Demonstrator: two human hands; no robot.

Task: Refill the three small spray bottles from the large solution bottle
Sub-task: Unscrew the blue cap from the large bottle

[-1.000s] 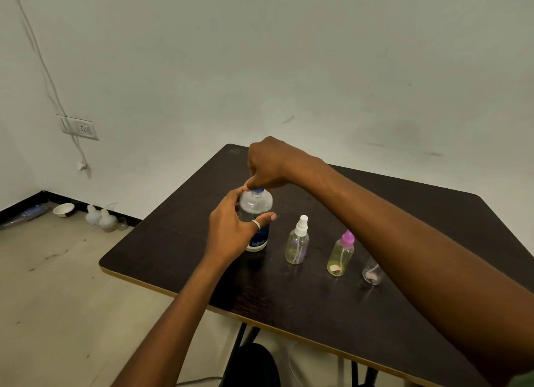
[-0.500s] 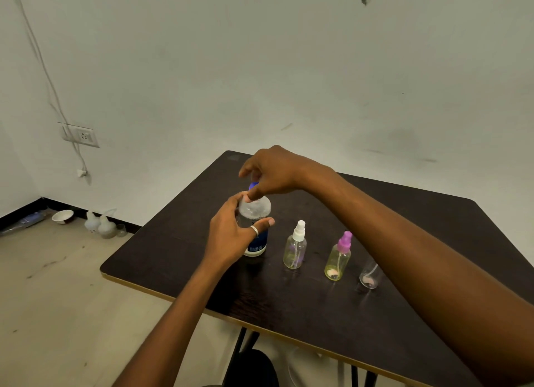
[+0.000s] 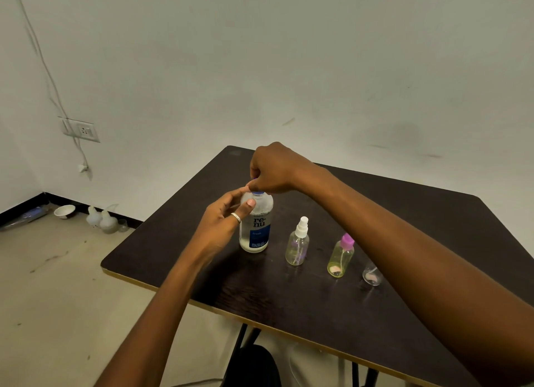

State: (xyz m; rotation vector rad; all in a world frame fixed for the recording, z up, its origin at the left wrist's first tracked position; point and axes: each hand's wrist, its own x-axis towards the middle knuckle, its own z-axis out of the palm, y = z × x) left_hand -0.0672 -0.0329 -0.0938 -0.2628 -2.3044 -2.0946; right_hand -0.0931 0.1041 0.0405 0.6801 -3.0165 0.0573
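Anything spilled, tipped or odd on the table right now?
No spill shows. The solution bottle, white-capped sprayer and purple-capped sprayer stand upright. The clear bottle is half hidden behind the right forearm, so its state is unclear.

Large bottle (image 3: pixel 255 227) stands upright at left, clear, blue label, blue cap (image 3: pixel 257 192). Rightward in a row: white-topped sprayer (image 3: pixel 297 243), purple-topped yellowish sprayer (image 3: pixel 341 258), third clear sprayer (image 3: pixel 372 276), mostly hidden.

Dark table (image 3: pixel 404 213), pale scuffed wall (image 3: pixel 260 68), wall socket (image 3: pixel 83 130); beige floor (image 3: pixel 57 300)
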